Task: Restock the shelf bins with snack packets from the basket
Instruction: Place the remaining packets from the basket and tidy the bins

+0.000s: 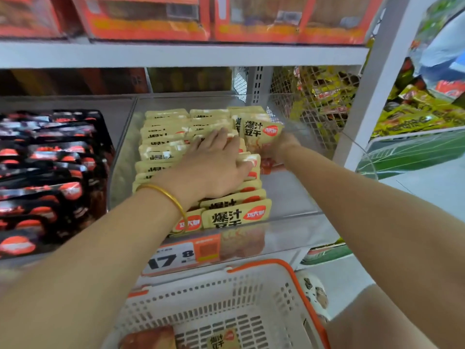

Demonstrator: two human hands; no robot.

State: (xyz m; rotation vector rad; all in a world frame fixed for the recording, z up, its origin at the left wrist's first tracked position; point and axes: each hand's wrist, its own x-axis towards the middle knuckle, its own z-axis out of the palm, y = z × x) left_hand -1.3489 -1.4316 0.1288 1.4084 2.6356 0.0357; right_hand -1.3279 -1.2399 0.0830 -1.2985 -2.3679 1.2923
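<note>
A clear shelf bin point(284, 197) holds rows of cream snack packets point(163, 147) with black lettering and red logos. My left hand point(214, 167), with a gold bangle on the wrist, lies flat on the middle rows, fingers straight, pressing on them. My right hand point(281, 144) grips a cream snack packet point(261, 133) at the bin's back right; its fingers are mostly hidden behind the packet. Below, the white basket point(271, 298) with an orange rim holds one cream packet point(222, 340) and a reddish packet point(148, 338).
Black and red packets point(47, 172) fill the bin on the left. Orange boxes point(151, 18) stand on the shelf above. A mesh panel point(309, 104) and a white upright point(372, 84) bound the bin on the right. A price label point(176, 258) hangs on the shelf edge.
</note>
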